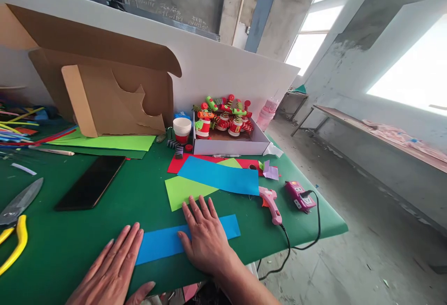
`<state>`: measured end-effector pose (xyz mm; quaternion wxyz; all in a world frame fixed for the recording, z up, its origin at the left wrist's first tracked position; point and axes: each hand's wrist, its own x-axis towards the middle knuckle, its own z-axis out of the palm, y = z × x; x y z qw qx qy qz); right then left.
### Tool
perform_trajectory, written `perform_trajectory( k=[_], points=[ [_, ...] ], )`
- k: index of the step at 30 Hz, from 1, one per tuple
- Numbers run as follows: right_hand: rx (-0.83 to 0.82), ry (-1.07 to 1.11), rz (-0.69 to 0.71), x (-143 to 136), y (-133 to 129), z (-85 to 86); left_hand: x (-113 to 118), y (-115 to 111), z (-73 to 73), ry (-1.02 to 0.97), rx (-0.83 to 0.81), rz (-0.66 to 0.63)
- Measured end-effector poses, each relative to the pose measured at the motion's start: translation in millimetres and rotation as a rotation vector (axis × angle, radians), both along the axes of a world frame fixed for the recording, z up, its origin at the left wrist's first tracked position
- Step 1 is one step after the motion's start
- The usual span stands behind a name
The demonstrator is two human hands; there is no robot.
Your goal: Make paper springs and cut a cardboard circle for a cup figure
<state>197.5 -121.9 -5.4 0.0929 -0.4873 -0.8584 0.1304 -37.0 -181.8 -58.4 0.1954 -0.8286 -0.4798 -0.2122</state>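
A narrow blue paper strip (160,245) lies on the green tabletop near its front edge. My right hand (206,237) rests flat on the strip, fingers stretched out and holding nothing. At the strip's left end lies my left hand (113,265), palm down with the fingers straight; it covers that end or touches it. Just beyond my right fingertips is a light green paper sheet (181,193). A wider blue sheet (223,177) overlaps it, with a red sheet (174,165) beneath.
A pink glue gun (270,202) lies to the right, beside a magenta power socket (299,196) with a black cord. Yellow-handled scissors (19,235) and a black phone (91,184) are left. Behind stand paper cups (182,130), a box (230,146) of paper figures and cardboard (118,95).
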Motion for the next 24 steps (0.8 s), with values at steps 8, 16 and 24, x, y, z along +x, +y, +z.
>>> perform_trajectory(
  k=[8,16,24],
  points=[
    [0.011,-0.003,-0.001,-0.2,-0.2,0.3,-39.4,-12.3,-17.8,-0.072,-0.075,0.148],
    [0.000,0.044,-0.009,-0.2,0.4,-1.4,49.0,11.7,21.3,-0.061,-0.018,-0.049],
    [0.037,0.005,-0.002,-1.2,-0.9,-2.4,72.8,15.9,-0.8,-0.081,-0.020,-0.061]
  ],
)
